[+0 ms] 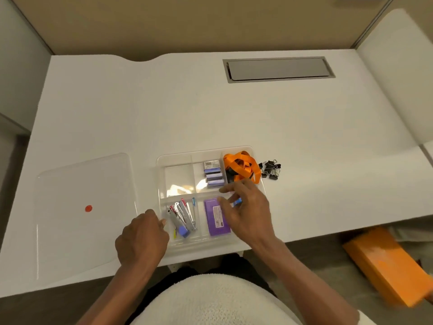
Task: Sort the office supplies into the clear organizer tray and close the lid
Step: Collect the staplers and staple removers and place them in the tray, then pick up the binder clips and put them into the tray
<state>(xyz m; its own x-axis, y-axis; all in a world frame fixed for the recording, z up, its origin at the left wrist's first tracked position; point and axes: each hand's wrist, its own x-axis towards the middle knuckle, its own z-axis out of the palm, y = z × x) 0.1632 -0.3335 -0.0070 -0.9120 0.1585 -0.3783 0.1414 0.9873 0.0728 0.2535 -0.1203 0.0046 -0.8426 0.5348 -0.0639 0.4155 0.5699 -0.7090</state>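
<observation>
Lid: a flat clear plastic lid (84, 214) with rounded corners and a small red round sticker (88, 208) lies on the smooth white desk (210, 118), well to the left of the clear plastic organizer tray (161, 174), not on it.
Left hand: the left hand (140, 238) rests knuckles up at the tray's near left corner, fingers curled loosely together, fingertips touching the tray wall; it grips nothing visible.
Tray: rectangular, glossy, split by thin clear dividers; it sits near the desk's front edge.
Near left compartment: a heap of metal clips with red and blue tips (184, 213), and a blue block (183, 231).
Far middle compartment: small purple boxes (213, 175) stacked in a row.
Near middle compartment: a flat purple rectangular case with a white label (216, 216).
Right hand: the right hand (246, 207) hovers over the tray's right side, fingers bent, pinching a small blue piece (237, 202).
Far right compartment: a glossy orange ribbon lanyard (242, 165), bunched.
Right of the tray: a cluster of black binder clips (270, 170) on the desk, just beside the tray.
</observation>
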